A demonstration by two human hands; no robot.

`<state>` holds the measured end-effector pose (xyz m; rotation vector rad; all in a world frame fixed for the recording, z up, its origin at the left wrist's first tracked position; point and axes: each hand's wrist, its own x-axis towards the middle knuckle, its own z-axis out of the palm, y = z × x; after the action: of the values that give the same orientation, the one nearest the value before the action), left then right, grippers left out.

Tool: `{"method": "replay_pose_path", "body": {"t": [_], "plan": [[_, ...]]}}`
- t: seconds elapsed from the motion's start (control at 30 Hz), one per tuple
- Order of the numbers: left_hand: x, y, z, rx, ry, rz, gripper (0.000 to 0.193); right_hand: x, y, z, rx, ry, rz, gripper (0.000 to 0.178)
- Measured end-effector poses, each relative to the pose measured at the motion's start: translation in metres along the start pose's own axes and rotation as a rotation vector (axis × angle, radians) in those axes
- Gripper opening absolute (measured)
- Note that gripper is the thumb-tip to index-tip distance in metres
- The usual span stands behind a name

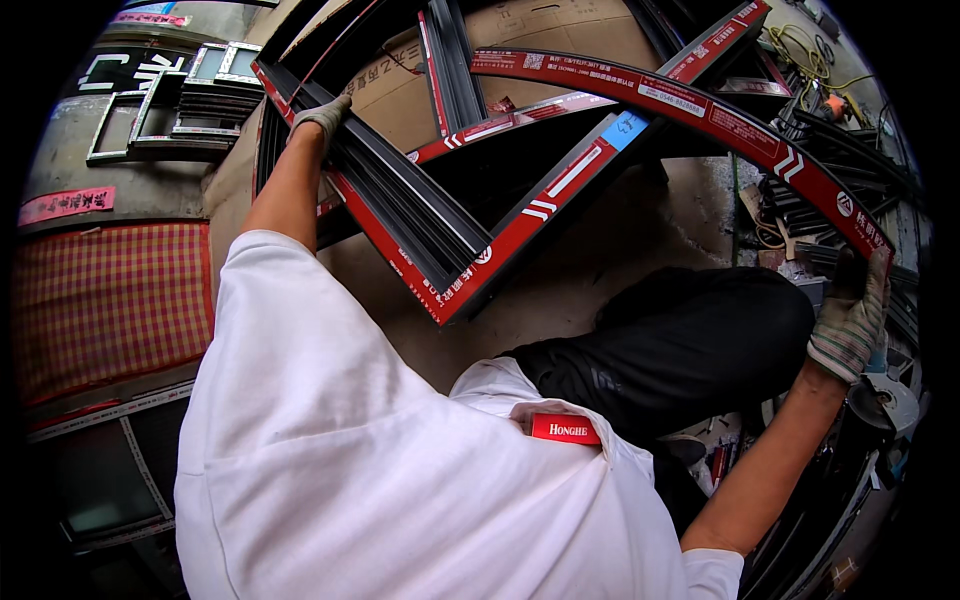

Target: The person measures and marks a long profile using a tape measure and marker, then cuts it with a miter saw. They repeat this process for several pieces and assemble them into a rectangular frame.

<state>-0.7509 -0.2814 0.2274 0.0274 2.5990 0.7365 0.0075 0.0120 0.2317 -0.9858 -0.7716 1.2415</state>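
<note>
Two things are up ahead: the left hand (322,118) grips one side of a red frame (560,185), the right hand (850,312) the end of a red bar (735,122) crossing over it. From afar, I guess stiff, heavy: hold near the ends.

On my feed I see a grey floor (712,205), cluttered along the right. At left lies a red-and-yellow checked cloth (110,300), with stacked dark frames (205,105) farther off; yellow cord (800,48) loops at far right.
</note>
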Motion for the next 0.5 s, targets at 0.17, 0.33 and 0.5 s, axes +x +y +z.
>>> {"method": "replay_pose_path", "body": {"t": [0.17,0.33,0.5], "plan": [[0.018,-0.002,-0.012,-0.03,-0.013,-0.061,0.094,-0.001,0.006,0.002,-0.005,-0.019,-0.017,0.054],[-0.022,0.006,0.019,-0.035,0.079,-0.031,0.098,-0.002,-0.004,-0.001,-0.047,-0.023,-0.044,0.056],[-0.04,0.015,0.008,0.299,0.387,-0.024,0.102,-0.008,0.001,0.006,-0.005,0.014,0.016,0.053]]}}
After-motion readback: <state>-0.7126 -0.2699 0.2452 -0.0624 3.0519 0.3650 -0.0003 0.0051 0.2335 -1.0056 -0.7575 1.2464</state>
